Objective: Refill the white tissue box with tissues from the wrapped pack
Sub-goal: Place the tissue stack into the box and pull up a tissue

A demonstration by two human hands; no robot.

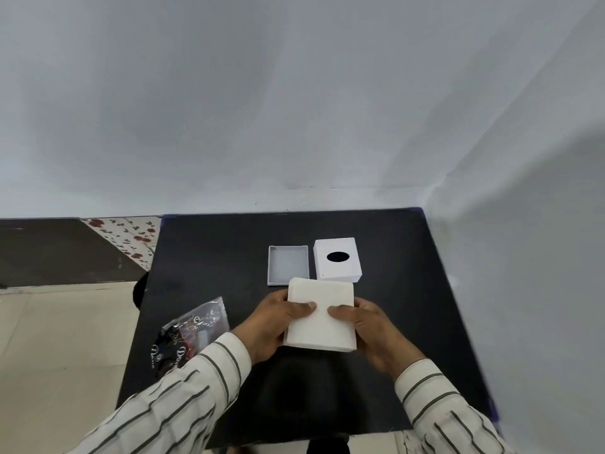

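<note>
Holding the stack of tissues (322,314) above the black table (209,257), both hands are clamped on it from either side, and it's a firm two-handed grip. The left hand (273,322) wraps the stack's left edge with the thumb pressed flat across the top, and the right hand (371,326) mirrors it on the right edge, thumb on top as well, the two thumbs nearly meeting in the middle. Striped sleeves (183,388) run back toward the camera. Just beyond the stack sits the white tissue box (338,258), its dark oval opening facing up, and right beside it on the left lies the open white tray (288,265), hollow side up; the stack's far edge overlaps the tray's near rim in this view. Off to the left, near the table's edge, the crumpled wrapper (193,332) lies flat, dark with pale lettering, well apart from the box.
</note>
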